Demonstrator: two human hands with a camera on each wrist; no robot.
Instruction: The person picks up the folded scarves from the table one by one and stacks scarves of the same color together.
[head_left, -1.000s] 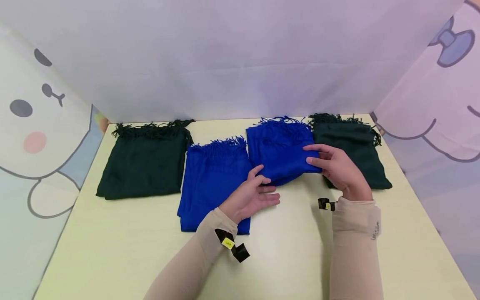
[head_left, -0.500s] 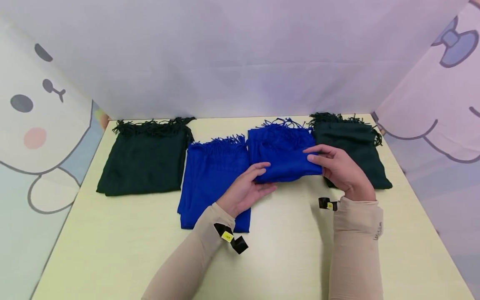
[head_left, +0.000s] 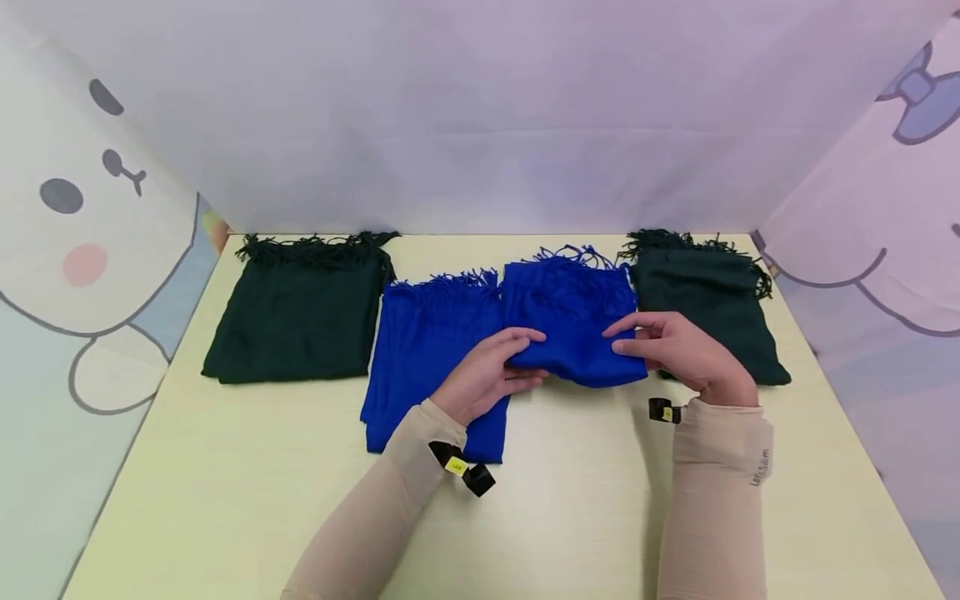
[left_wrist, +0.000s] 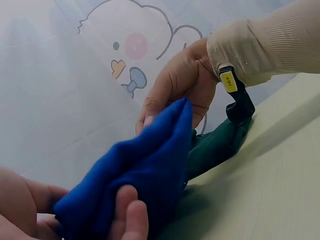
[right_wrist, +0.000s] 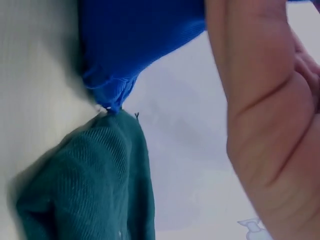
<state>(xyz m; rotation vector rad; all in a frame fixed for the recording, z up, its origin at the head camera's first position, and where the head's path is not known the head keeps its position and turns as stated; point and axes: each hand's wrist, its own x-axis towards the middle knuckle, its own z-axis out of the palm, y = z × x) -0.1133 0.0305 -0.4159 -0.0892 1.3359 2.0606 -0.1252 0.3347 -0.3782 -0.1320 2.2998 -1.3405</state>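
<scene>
Both hands hold the near edge of a folded blue fringed scarf (head_left: 570, 333) right of centre. At its near left corner, my left hand (head_left: 483, 379) pinches the cloth, thumb on top and fingers beneath. The near right corner is between the thumb and fingers of my right hand (head_left: 682, 354). In the left wrist view the blue cloth (left_wrist: 135, 165) is lifted and sags in folds between the hands. The right wrist view shows it raised at an angle beside a green scarf (right_wrist: 90, 175). Its fringe lies toward the back wall.
A second folded blue scarf (head_left: 427, 358) lies left of the held one, partly under my left hand. Dark green fringed scarves stand at either end: one left (head_left: 300, 325), one right (head_left: 712, 312). Cloth walls with cartoon animals (head_left: 82, 258) enclose the pale table (head_left: 570, 500).
My left hand has taken hold of the scarf's near left corner, its fingers now under the cloth. The near edge has come toward me and down a little, the right hand with it.
</scene>
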